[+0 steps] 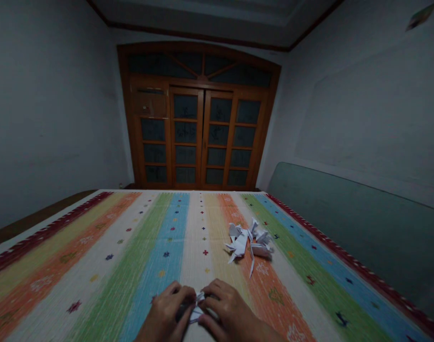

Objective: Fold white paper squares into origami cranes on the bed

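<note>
Grey plaster walls [46, 104] enclose the room, and a wooden glazed double door [199, 137] closes its far end. A striped woven cover [156, 270] in rainbow bands, dotted with small stitched motifs, spreads across a wide surface that fills the lower view. Dark red borders edge it on both long sides, and a grey-green board [355, 232] stands along the right side. The stripes run on well ahead of the hands to the far edge, with wide stretches of cover to either side. A heap of white origami birds [247, 242] sits right of centre, well ahead of the hands. Near the close edge, the left hand [163, 311] and right hand [227, 308] curl in together, both closed on a small folded white paper [199, 308], which is partly hidden by the fingers.
</note>
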Demonstrator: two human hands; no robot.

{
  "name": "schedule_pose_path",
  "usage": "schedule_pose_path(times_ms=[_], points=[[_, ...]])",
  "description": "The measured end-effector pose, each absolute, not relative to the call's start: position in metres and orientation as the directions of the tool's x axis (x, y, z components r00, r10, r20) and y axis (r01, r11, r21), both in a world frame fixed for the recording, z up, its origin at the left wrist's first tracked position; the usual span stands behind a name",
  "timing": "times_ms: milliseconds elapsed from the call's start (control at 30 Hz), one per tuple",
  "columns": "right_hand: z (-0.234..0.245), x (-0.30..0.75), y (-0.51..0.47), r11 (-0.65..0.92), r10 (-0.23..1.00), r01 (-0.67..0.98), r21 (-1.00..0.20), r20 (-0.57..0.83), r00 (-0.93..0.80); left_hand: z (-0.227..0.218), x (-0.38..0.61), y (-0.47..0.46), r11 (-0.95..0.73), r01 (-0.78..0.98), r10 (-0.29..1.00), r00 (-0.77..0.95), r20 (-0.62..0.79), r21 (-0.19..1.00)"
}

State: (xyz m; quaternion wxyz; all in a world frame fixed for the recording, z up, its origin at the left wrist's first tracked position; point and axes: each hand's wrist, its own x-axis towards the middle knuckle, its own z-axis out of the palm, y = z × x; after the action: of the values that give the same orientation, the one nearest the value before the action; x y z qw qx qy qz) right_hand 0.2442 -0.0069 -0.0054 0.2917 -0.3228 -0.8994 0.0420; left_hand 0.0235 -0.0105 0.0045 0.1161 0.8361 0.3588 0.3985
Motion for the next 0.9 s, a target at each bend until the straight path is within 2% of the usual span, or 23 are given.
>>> schedule_pose_path(times_ms=[167, 333, 433, 567, 900], points=[[-0.002, 0.244, -0.008, 0.787, 0.608, 0.558, -0.264, 0.492, -0.624, 0.005, 0.024, -0.008, -0.701, 0.415, 0.713, 0.399, 0.577, 0.579], [-0.001, 0.244, -0.009, 0.782, 0.615, 0.563, -0.268, 0.480, -0.626, 0.014, 0.027, -0.005, -0.495, 0.425, 0.860, 0.368, 0.355, 0.758], [-0.002, 0.245, -0.009, 0.770, 0.634, 0.568, -0.290, 0.449, -0.630, 0.017, 0.028, -0.004, -0.409, 0.414, 0.896, 0.353, 0.271, 0.813], [-0.004, 0.245, -0.008, 0.761, 0.647, 0.567, -0.316, 0.427, -0.631, 0.015, 0.030, -0.002, -0.413, 0.407, 0.895, 0.346, 0.280, 0.815], [-0.001, 0.244, -0.010, 0.767, 0.639, 0.575, -0.286, 0.431, -0.637, 0.017, 0.033, -0.005, -0.499, 0.389, 0.856, 0.363, 0.369, 0.774]])
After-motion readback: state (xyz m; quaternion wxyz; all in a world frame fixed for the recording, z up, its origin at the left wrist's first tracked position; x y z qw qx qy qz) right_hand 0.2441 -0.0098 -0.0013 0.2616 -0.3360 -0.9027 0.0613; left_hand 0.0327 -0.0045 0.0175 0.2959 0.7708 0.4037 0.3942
